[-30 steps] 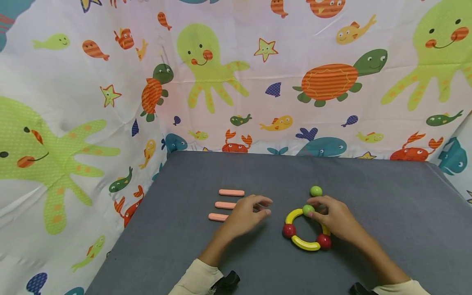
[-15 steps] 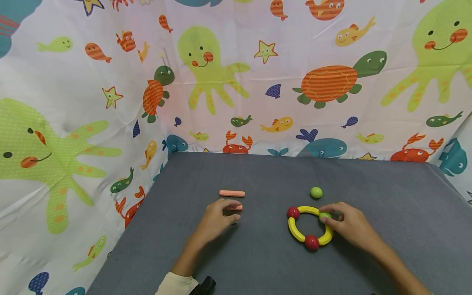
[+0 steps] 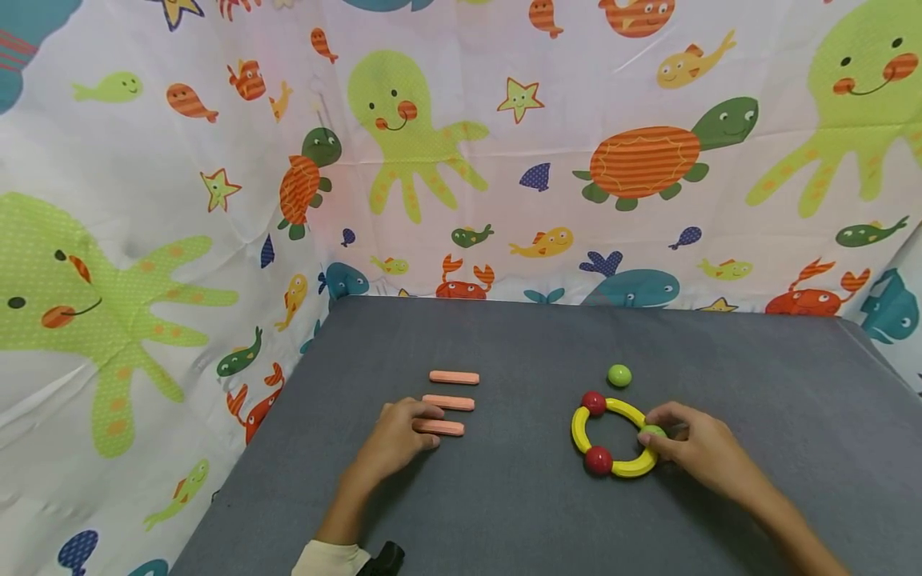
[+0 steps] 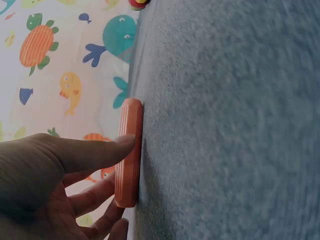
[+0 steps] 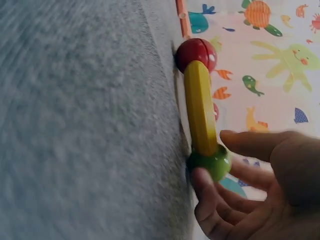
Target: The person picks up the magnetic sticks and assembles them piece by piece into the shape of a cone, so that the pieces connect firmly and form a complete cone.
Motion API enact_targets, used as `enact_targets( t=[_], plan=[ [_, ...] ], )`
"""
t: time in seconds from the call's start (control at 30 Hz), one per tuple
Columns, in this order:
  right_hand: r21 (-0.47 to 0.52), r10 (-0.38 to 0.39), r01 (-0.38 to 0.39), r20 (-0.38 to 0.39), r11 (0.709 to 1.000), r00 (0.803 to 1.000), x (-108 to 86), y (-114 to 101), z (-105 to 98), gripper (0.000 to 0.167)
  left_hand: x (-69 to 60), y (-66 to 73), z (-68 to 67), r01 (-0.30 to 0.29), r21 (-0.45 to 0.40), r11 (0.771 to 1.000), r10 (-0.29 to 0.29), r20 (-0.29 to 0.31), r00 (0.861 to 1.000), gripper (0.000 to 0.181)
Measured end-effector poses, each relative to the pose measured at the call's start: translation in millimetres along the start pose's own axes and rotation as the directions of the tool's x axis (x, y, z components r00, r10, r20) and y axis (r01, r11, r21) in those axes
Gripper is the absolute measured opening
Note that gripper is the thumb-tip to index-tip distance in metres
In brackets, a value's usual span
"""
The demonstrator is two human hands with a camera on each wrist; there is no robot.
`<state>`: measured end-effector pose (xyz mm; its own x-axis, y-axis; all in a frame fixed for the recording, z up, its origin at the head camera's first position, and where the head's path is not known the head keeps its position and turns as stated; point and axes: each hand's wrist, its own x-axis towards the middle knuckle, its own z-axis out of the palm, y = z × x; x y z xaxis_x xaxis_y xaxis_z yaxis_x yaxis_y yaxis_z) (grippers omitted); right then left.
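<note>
A ring of curved yellow pieces (image 3: 581, 430) joined by red balls (image 3: 599, 460) and a green ball (image 5: 218, 165) lies on the grey table. My right hand (image 3: 702, 448) pinches that green ball at the ring's right side, thumb and fingers on either side of it. Farther left, three salmon-orange sticks lie in a row: a back stick (image 3: 454, 377), a middle stick (image 3: 450, 402) and a front stick (image 3: 442, 428). My left hand (image 3: 394, 438) holds the front stick near its left end; the left wrist view shows the thumb across the stick (image 4: 131, 155) and fingers behind it.
A loose green ball (image 3: 619, 375) lies behind the ring, apart from it. The grey cloth-covered table (image 3: 533, 512) runs back to a curtain (image 3: 461, 160) printed with sea animals, which also hangs along the left side.
My left hand has moved left and toward me, onto the front stick. The ring has turned clockwise and shifted slightly right, my right hand staying on its green ball.
</note>
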<state>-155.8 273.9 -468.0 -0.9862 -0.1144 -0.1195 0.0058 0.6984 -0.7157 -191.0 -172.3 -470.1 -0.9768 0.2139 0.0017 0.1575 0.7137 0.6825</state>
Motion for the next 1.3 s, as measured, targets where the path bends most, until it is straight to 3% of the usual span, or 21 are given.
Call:
enact_targets(
  t=[0.17, 0.4, 0.63, 0.83, 1.03, 1.3],
  plan=[
    [-0.053, -0.03, 0.031, 0.024, 0.998, 0.999, -5.3, 3.2, -6.0, 0.039, 1.8, -1.4, -0.6, -0.026, -0.009, 1.0, 0.026, 0.01, 1.0, 0.031],
    [0.041, 0.005, -0.009, 0.092, 0.999, 0.996, -7.4, 0.7, -5.7, 0.04, 3.3, -2.1, -1.2, -0.043, 0.003, 0.999, 0.043, 0.026, 0.999, 0.025],
    [0.11, -0.02, 0.002, 0.162, 0.994, 0.987, -4.1, -0.7, -9.0, 0.042, 6.2, 1.4, 0.5, -0.054, 0.002, 0.999, 0.054, 0.005, 0.999, 0.024],
    [0.166, -0.057, 0.018, 0.231, 0.986, 0.971, -0.9, 5.9, -14.4, 0.047, 9.5, 10.4, 5.3, -0.099, -0.019, 0.995, 0.098, -0.044, 0.994, 0.026],
    [0.174, -0.071, 0.03, 0.231, 0.984, 0.97, 0.7, 9.3, -13.9, 0.046, 16.5, 20.3, 14.6, -0.126, -0.066, 0.99, 0.121, -0.076, 0.99, 0.024],
    [0.17, -0.058, 0.018, 0.235, 0.985, 0.97, 1.6, 8.1, -11.7, 0.045, 24.5, 34.8, 30.0, -0.218, -0.13, 0.967, 0.204, -0.112, 0.973, 0.029]
  ],
)
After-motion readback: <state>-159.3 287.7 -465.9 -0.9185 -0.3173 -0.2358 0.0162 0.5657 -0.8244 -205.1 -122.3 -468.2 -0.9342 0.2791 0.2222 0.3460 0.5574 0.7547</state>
